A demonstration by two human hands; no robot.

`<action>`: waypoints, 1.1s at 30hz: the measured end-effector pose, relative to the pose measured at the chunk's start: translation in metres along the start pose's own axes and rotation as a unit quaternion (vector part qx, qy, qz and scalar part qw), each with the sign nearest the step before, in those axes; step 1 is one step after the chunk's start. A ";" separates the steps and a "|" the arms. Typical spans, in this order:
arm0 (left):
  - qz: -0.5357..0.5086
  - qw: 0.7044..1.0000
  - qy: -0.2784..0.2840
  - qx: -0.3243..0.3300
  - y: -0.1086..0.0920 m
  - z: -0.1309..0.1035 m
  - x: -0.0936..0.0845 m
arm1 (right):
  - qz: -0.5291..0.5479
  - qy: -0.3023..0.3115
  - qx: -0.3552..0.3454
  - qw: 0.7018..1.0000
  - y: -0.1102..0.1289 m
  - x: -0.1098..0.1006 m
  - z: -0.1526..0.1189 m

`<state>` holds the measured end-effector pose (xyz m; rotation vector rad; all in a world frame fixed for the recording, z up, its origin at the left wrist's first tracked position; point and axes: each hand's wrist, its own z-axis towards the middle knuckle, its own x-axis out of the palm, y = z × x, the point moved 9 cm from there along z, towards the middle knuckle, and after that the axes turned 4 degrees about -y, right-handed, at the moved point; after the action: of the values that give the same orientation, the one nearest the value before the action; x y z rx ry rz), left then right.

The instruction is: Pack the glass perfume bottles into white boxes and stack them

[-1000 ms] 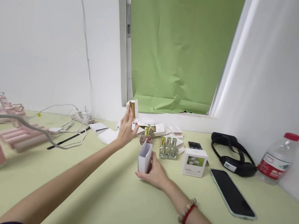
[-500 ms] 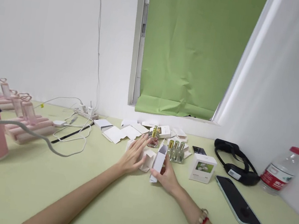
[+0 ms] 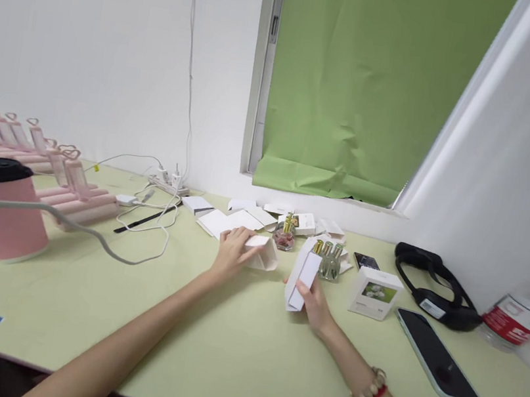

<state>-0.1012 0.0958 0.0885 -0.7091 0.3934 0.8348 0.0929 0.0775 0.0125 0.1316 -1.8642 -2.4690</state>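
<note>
Two bare hands work with white packaging on a pale green table (image 3: 221,358). In the centre of the frame, the left hand (image 3: 233,253) has its fingers curled over one side of a small carton (image 3: 264,254), thumb lower down; whether it is lifted clear of the table is hard to tell. Just right of centre, the right hand (image 3: 313,304) grips a tall box (image 3: 305,277), thumb across the near side and fingers mostly hidden behind. The tall box leans; its contents cannot be seen.

Judging by how things lie, the work is partway along. Right of centre, a white box with a flower picture (image 3: 377,295) stands upright and looks closed up. The two pieces in hand seem unfinished, apart from each other. Still loose are flattish white cartons (image 3: 222,220) spread behind the hands, towards the middle of the frame. Also outside any box are three small glass bottles (image 3: 333,266) with shiny caps, partly behind the tall box, and a pinkish glass bottle (image 3: 284,236) beyond the small carton.
</note>
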 end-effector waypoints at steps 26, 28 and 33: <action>0.056 0.964 0.020 0.261 -0.085 -0.055 0.031 | 0.166 -0.046 -0.163 0.971 0.047 -0.025 -0.011; 0.078 0.952 0.026 0.294 -0.094 -0.057 0.029 | 0.175 -0.091 -0.146 0.969 0.041 -0.030 -0.010; 0.074 0.952 0.025 0.297 -0.098 -0.055 0.025 | 0.246 -0.192 -0.070 0.948 0.030 -0.043 -0.010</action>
<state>-0.0117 0.0250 0.0756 -0.1404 0.7134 0.7839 0.1365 0.0637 0.0409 -0.7737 -1.5598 -2.3597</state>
